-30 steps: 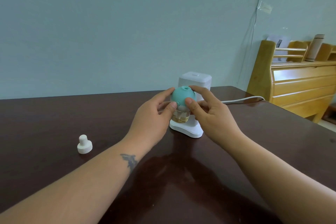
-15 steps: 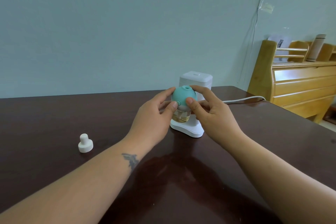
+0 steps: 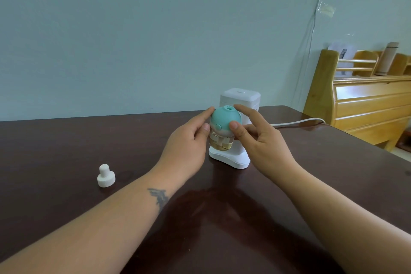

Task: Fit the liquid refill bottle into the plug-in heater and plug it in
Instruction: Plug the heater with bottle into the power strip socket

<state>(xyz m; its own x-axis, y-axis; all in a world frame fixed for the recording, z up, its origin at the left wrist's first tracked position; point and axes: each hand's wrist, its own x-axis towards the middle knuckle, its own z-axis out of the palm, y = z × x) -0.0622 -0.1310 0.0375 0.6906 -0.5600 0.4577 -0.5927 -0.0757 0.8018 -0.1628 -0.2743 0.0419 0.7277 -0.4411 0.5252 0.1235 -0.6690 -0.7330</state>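
Note:
A teal dome-shaped plug-in heater (image 3: 224, 119) sits against the front of a white upright socket tower (image 3: 240, 98) near the table's far edge. Under the dome hangs a clear refill bottle (image 3: 221, 142) with yellowish liquid, just above the tower's white foot (image 3: 231, 158). My left hand (image 3: 189, 142) pinches the dome's left side with thumb and forefinger. My right hand (image 3: 260, 140) touches the dome's right side with thumb and forefinger, the other fingers spread. The heater's back and any plug pins are hidden.
A small white bottle cap (image 3: 105, 176) stands on the dark brown table (image 3: 66, 144) to the left. A white cable (image 3: 298, 122) runs from the tower to the right. A wooden desk (image 3: 367, 104) stands beyond the table's right edge.
My fingers have loosened a little around the teal heater; the right hand's fingers are more spread. Heater, tower and cap stay in place.

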